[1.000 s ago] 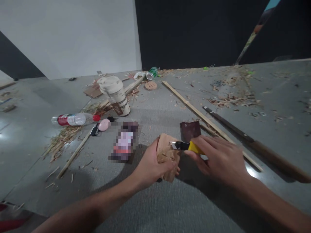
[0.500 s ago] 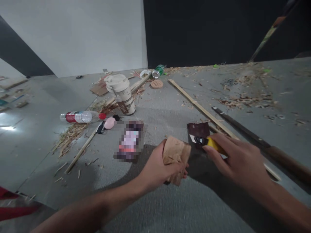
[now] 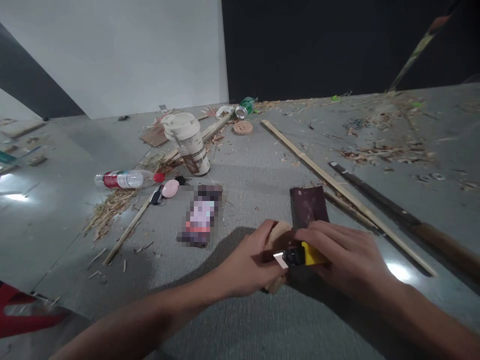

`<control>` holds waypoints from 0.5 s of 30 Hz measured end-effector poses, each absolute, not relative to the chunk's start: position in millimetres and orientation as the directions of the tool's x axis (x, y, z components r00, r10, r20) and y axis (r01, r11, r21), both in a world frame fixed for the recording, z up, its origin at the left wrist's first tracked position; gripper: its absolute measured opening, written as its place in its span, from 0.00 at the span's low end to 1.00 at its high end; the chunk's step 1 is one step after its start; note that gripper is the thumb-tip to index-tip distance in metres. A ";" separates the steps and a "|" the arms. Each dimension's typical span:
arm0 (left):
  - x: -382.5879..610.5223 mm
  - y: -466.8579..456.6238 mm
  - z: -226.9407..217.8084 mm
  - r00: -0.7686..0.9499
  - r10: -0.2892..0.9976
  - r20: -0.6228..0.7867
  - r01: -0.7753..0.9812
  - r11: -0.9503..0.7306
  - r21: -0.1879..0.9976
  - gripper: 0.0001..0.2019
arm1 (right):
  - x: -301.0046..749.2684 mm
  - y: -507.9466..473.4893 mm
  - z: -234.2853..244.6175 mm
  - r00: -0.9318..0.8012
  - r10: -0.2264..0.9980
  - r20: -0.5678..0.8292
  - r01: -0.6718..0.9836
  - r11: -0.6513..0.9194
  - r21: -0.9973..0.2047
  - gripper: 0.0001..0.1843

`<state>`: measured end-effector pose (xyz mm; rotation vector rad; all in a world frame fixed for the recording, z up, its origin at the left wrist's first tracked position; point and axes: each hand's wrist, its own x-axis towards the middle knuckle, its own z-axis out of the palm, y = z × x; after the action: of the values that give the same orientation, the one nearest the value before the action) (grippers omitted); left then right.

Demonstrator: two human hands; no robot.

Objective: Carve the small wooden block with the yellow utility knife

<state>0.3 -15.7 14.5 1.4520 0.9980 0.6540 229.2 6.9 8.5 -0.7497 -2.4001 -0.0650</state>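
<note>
L hand (image 3: 245, 265), R hand (image 3: 343, 252): curled, prob. touching

On the floor (image 3: 262, 325), at the near middle, the wood block (image 3: 279, 235) sits in the left hand (image 3: 247, 262) and the knife (image 3: 300, 256) in the right hand (image 3: 337, 255), with a sandpaper sheet (image 3: 308, 206) just behind them. Left of the sheet lies a phone (image 3: 201, 215); behind it stands a cup (image 3: 189, 142), with a bottle (image 3: 127, 179) lying further left. A stick (image 3: 337, 185) runs from far middle to near right.

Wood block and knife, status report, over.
Left hand grips wood block. Right hand holds yellow knife, blade at the block. Dark sheet lies just behind.
</note>
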 end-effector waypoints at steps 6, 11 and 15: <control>1.1 -15.7 14.8 0.497 0.850 -0.173 0.202 0.081 0.976 0.15 | 230.9 6.0 10.0 -0.669 0.505 0.545 0.509 0.846 -0.158 0.08; 0.4 -15.3 16.4 0.509 0.839 -0.190 0.228 0.081 0.970 0.14 | 230.2 5.1 10.2 -0.662 0.522 0.538 0.515 0.838 -0.180 0.08; 0.0 -14.7 17.8 0.520 0.834 -0.184 0.240 0.064 0.969 0.15 | 229.2 5.1 11.9 -0.685 0.483 0.546 0.490 0.860 -0.147 0.09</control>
<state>0.0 -14.7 17.8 1.4789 0.9787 0.5795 229.2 5.1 11.9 -0.7048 -2.4413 -0.0146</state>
